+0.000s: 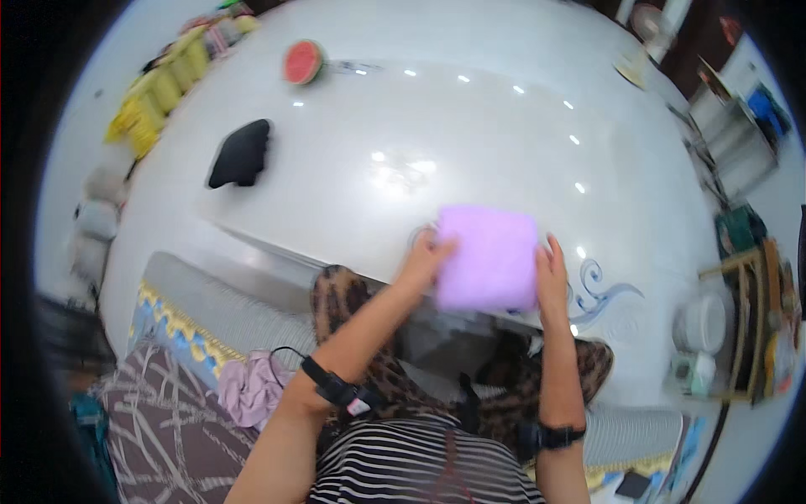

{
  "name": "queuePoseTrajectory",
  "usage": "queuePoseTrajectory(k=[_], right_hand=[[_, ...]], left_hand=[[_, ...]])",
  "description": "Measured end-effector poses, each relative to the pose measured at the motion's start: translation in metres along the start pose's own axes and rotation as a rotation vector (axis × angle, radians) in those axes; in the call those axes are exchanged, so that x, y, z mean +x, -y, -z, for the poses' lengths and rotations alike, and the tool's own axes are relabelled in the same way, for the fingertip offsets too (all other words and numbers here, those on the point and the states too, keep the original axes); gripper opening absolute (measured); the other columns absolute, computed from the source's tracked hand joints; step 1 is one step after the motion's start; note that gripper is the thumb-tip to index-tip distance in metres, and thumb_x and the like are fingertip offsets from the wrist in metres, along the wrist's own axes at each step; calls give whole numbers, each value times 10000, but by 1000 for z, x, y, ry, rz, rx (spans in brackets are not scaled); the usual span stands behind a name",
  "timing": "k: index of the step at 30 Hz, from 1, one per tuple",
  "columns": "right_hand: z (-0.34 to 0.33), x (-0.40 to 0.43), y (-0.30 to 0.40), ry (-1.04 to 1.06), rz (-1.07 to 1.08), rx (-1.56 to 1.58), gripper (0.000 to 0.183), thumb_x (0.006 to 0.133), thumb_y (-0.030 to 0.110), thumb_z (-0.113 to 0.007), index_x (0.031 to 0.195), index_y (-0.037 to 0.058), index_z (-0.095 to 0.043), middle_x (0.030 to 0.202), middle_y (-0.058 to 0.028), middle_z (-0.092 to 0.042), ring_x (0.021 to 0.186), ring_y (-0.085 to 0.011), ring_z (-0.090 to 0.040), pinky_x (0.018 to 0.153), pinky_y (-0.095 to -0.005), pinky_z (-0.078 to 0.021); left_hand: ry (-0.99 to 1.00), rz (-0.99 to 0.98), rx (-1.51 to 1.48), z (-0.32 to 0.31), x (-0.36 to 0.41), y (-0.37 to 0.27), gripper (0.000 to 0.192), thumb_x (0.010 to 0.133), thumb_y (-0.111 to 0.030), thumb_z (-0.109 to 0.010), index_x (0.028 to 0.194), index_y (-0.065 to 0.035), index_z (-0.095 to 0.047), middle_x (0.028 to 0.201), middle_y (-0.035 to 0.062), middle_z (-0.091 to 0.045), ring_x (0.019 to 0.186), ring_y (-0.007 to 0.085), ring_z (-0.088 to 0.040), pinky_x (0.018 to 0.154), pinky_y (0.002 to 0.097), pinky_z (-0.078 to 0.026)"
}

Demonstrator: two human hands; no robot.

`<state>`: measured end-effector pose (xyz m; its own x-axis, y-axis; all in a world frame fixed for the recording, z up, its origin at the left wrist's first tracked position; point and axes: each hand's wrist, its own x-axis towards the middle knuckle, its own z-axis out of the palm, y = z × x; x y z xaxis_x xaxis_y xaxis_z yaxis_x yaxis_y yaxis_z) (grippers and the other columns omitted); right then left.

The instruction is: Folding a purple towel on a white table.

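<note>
A folded purple cloth [488, 258], blurred by motion, is held up in front of me above the edge of the white surface. My left hand [427, 261] grips its left side, with the thumb on top. At its right side is my right hand [551, 277], the fingers pointing up along the edge and partly hidden behind it. Farther left on the white surface lies a dark folded cloth [242, 154]. Black bands are strapped round both forearms.
A cut watermelon or watermelon-like object [303, 62] is at the upper left. Crumpled pink cloth [255, 387] lies on the patterned seat beside me. Yellow bundles [167, 91] line the far left. At right stand a wooden rack [752, 327] and a white round container [700, 322].
</note>
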<state>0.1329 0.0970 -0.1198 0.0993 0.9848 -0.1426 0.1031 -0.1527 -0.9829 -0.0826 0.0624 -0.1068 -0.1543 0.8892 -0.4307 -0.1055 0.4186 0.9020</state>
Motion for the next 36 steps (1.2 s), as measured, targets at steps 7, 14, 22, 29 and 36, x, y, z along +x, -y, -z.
queuePoseTrajectory(k=[7, 14, 22, 29, 36], right_hand=[[-5, -14, 9, 185, 15, 116, 432, 935, 171, -490, 1329, 2, -439, 1275, -157, -509, 1154, -208, -492, 965, -309, -383], [-15, -10, -16, 54, 452, -396, 385, 898, 97, -517, 1271, 11, -490, 1269, -164, -511, 1177, -311, -471, 990, -378, -360], [-5, -12, -23, 81, 687, -744, 284, 779, 7, -559, 1059, -1, -601, 1186, -173, -540, 1143, -348, -467, 989, -417, -349], [-2, -15, -18, 93, 583, -796, 294, 765, -15, -551, 1055, -5, -596, 1203, -168, -532, 1152, -347, -455, 996, -419, -341], [-7, -17, -11, 87, 554, -856, 277, 806, 27, -519, 1072, -4, -589, 1208, -162, -529, 1155, -329, -453, 1000, -401, -338]], left_hand=[[127, -157, -445, -9, -32, -3, 684, 823, -288, -688, 1347, -12, -346, 1177, 138, -542, 1108, 237, -524, 942, 378, -445], [-19, -126, -519, 56, 8, -8, 586, 821, -228, -684, 1293, -8, -416, 1154, 146, -564, 1020, 242, -588, 888, 392, -500], [-508, -668, -1068, 260, 44, -99, 543, 867, -272, -608, 1322, -59, -401, 1302, 125, -494, 1211, 281, -475, 1019, 451, -405], [-734, -827, -1173, 401, 89, -124, 539, 879, -195, -585, 1340, -75, -335, 1295, 146, -457, 1181, 321, -483, 941, 548, -451], [-885, -432, -879, 422, 107, -74, 518, 847, -96, -615, 1295, -53, -359, 1234, 172, -461, 1103, 342, -528, 890, 552, -489]])
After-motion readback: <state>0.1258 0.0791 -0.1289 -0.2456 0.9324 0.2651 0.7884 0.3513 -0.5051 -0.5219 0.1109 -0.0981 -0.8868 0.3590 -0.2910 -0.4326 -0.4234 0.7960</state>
